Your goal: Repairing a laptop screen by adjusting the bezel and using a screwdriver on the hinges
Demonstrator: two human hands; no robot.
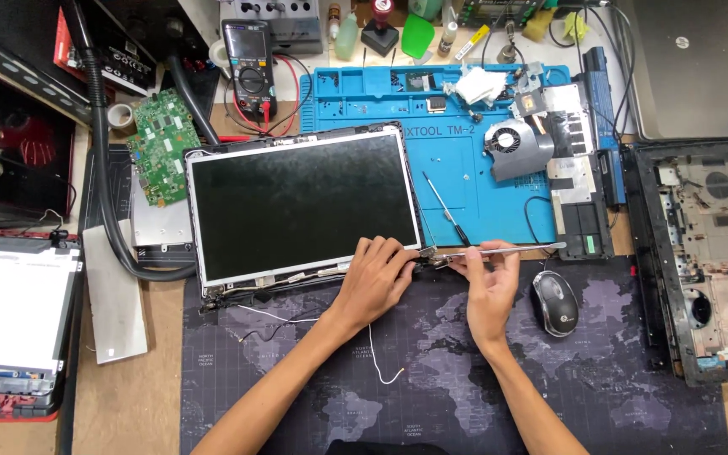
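A bare laptop screen panel (297, 202) lies face up in its lid frame on the desk, tilted slightly. My left hand (375, 278) rests on the panel's lower right corner, fingers curled over the edge. My right hand (490, 282) pinches a thin silver hinge bracket (516, 249) that runs out to the right from that corner. Loose thin cables (280, 318) trail from the panel's bottom edge onto a dark world-map desk mat (431, 388).
A screwdriver (446, 208) lies on a blue repair mat (457, 168) with a fan and heatsink (516, 143). A black mouse (554, 303) sits right of my hands. An opened laptop base (709, 253) is far right, a green circuit board (160, 143) and multimeter (250, 72) at left.
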